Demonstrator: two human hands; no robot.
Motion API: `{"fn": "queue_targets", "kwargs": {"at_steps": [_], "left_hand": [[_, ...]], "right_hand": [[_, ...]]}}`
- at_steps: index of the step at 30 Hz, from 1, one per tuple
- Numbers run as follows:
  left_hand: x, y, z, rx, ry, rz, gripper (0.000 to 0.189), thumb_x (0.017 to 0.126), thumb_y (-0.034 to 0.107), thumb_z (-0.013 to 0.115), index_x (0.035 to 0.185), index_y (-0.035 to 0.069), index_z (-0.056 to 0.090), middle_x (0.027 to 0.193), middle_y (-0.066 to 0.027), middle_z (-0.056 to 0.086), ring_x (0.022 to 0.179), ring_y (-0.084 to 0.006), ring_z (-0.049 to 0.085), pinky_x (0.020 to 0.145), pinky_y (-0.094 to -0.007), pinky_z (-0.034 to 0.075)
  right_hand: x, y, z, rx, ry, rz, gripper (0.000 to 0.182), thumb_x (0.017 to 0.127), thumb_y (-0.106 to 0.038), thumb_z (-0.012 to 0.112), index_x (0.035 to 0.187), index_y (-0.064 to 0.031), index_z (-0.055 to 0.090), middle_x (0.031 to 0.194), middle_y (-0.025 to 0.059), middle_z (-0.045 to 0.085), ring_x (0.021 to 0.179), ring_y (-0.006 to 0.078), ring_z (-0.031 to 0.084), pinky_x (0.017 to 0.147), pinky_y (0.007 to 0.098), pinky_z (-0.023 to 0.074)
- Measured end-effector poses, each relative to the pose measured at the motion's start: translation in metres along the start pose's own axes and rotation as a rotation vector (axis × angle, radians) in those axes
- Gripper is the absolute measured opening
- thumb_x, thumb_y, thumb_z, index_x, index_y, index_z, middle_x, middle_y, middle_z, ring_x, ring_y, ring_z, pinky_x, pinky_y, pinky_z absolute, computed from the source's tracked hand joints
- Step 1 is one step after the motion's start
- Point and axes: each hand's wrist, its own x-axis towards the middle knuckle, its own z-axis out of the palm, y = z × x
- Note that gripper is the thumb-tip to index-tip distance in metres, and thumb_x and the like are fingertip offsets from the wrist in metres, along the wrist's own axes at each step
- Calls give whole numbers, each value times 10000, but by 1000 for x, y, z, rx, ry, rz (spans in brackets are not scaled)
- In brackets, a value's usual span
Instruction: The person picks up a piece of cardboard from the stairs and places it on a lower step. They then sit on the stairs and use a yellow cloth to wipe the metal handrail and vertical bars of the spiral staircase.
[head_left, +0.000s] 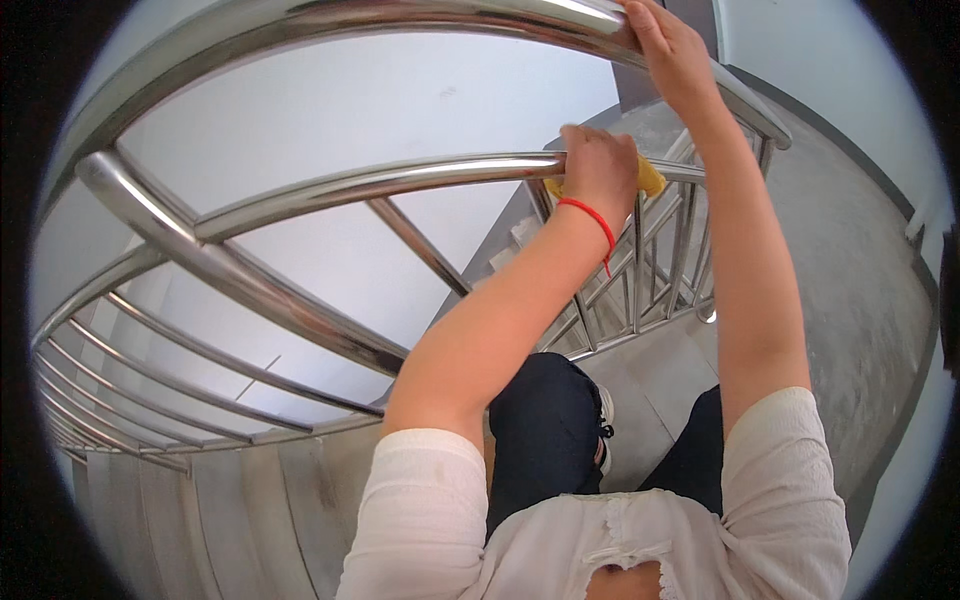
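My left hand, with a red cord bracelet at its wrist, closes over a yellow cloth wrapped on the lower metal rail of a stair railing. Part of the cloth shows on both sides of the hand; the rest is hidden under it. Higher up, my right hand grips the thick top handrail, its thumb along the near side and its other fingers partly cut off by the picture's edge. Both rails are shiny, tubular metal.
A thick post and slimmer balusters join the rails. Stair steps lie at the lower left, below the railing's slanting part. Grey floor tiles are under my feet. A pale wall with a dark base stands at the right.
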Motion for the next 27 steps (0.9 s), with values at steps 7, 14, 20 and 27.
{"fn": "queue_targets", "kwargs": {"at_steps": [7, 14, 20, 27], "left_hand": [[-89, -154, -112, 215, 270, 53, 297, 632, 310, 703, 849, 133, 603, 804, -3, 590, 800, -182, 559, 948, -458, 294], [-77, -140, -105, 475, 253, -8, 169, 688, 239, 626, 796, 111, 602, 724, -65, 589, 714, -230, 574, 762, -407, 392], [4, 16, 21, 173, 113, 150, 116, 694, 187, 616, 742, 90, 574, 717, -69, 593, 705, -241, 592, 630, -374, 442], [-60, -113, -98, 67, 136, 77, 338, 539, 192, 770, 810, 106, 588, 714, -67, 582, 707, -268, 567, 652, -383, 431]], "right_hand": [[-1, 5, -15, -92, -33, -78, 353, 904, -289, 369, 869, 2, 567, 747, 106, 564, 682, 237, 526, 662, 339, 411], [2, 6, -7, -84, 112, -221, 356, 879, -286, 365, 788, -2, 559, 713, 141, 575, 721, 316, 549, 673, 391, 410], [-1, 4, -10, -63, -1, -193, 336, 865, -262, 374, 774, -4, 569, 706, 137, 584, 719, 329, 550, 654, 414, 410], [5, 30, -14, -209, 127, -329, 392, 914, -376, 326, 815, -77, 559, 778, 124, 592, 753, 341, 551, 667, 415, 423]]}}
